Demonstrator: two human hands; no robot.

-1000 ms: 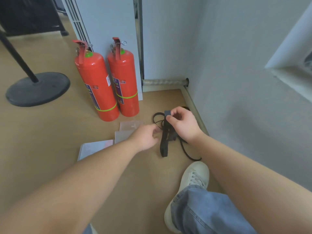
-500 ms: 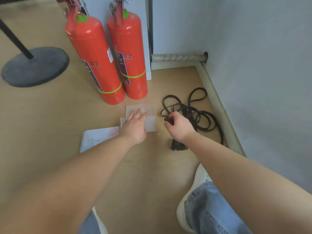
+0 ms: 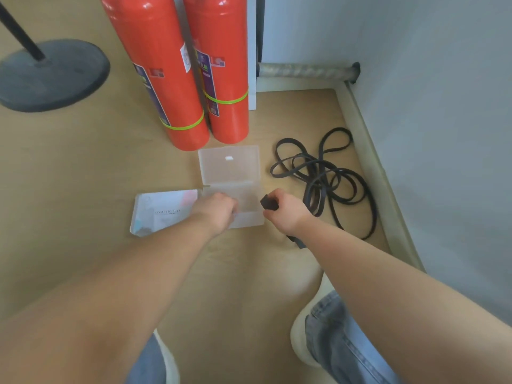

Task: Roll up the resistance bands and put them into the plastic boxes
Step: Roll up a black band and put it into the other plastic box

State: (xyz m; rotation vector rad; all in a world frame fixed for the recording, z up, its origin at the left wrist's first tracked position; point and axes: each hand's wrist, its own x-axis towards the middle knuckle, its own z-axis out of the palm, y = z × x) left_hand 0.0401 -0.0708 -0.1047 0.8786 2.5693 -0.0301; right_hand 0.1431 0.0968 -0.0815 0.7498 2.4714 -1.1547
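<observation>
A clear plastic box [image 3: 230, 167] lies open on the wooden floor, its lid flat towards the fire extinguishers. My left hand [image 3: 219, 210] grips the front left part of the box's base. Just right of the box, my right hand [image 3: 285, 210] holds a black resistance band [image 3: 268, 202], rolled at the top; its loose end [image 3: 299, 242] hangs below my wrist. A tangle of thin black bands [image 3: 327, 176] lies on the floor to the right, near the wall.
Two red fire extinguishers [image 3: 177, 79] stand right behind the box. A second flat box with a printed label [image 3: 163, 213] lies to the left. A black round stand base [image 3: 52, 74] sits far left. The skirting and grey wall [image 3: 432, 134] run along the right; my shoes are below.
The box lid has come open and now lies flat. My left hand moved onto the box's base. My right hand brought the band closer to the box. The camera tilted further down.
</observation>
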